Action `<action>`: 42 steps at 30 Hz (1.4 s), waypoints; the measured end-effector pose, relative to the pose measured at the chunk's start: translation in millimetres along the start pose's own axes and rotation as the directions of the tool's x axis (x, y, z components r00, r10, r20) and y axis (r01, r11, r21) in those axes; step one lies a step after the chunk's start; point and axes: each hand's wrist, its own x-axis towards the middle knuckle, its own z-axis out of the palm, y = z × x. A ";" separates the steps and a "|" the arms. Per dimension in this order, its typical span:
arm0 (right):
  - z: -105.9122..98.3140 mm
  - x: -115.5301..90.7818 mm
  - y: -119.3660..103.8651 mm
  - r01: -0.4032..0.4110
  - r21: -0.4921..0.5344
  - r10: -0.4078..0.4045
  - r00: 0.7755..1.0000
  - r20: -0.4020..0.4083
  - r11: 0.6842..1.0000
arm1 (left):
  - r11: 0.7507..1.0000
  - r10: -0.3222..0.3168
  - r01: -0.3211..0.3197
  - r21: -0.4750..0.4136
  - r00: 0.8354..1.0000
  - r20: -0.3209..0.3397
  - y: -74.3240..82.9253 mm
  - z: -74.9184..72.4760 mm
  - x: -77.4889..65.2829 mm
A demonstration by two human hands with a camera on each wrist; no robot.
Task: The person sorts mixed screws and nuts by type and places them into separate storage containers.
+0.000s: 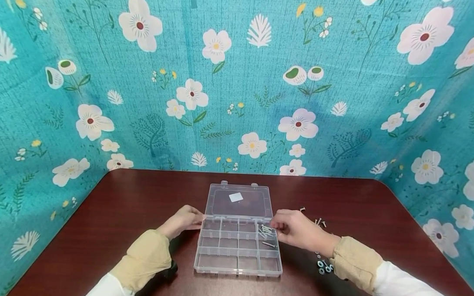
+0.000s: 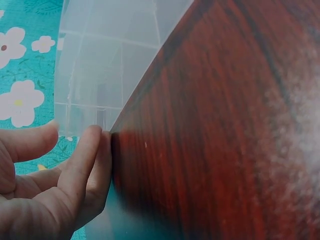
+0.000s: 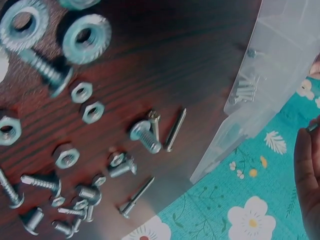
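A clear plastic compartment box [image 1: 217, 261] stands on the table with its lid [image 1: 254, 206] folded back. My left hand [image 1: 183, 219] is at the box's left side near the hinge, with its fingertips [image 2: 94, 131] against the wall and the fingers fairly straight. Over the box's right edge my right hand [image 1: 297, 228] pinches a small metal piece, seemingly a screw [image 3: 312, 127], mostly hidden in the fingers. Below those fingers, several screws [image 1: 265, 230] lie in the back right compartment. One more screw [image 1: 269, 244] is in the compartment in front of it.
Right of the box, loose screws [image 3: 135, 197], bolts [image 3: 146, 136], hex nuts [image 3: 66, 156] and large flange nuts [image 3: 86, 37] are scattered on the dark red table [image 1: 141, 192]. A small white label [image 1: 235, 197] is on the lid. Flowered teal cloth [image 1: 231, 78] hangs around the table.
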 end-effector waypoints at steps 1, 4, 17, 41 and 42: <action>0.5 0.4 -1.1 -0.002 0.008 0.002 1.000 0.013 1.000 | 1.000 0.003 -0.003 0.000 1.000 0.000 -0.1 -0.2 0.2; 3.3 0.4 -2.8 -0.010 0.041 0.008 0.999 0.051 0.999 | 1.000 0.001 -0.001 0.000 1.000 -0.003 0.0 -0.3 0.7; 8.2 2.3 -3.2 0.061 0.037 -0.064 0.994 0.085 0.997 | 0.998 0.012 -0.010 -0.057 0.999 0.031 1.9 -1.8 -1.3; -49.3 -3.9 32.4 -0.105 -0.203 0.100 0.994 -0.035 0.973 | 1.000 -0.015 0.015 0.023 1.000 -0.006 1.5 -0.6 -1.0; -49.4 -5.6 35.1 -0.155 -0.198 0.151 0.988 -0.038 0.968 | 1.000 -0.017 0.017 0.011 1.000 -0.008 1.8 -0.3 -1.5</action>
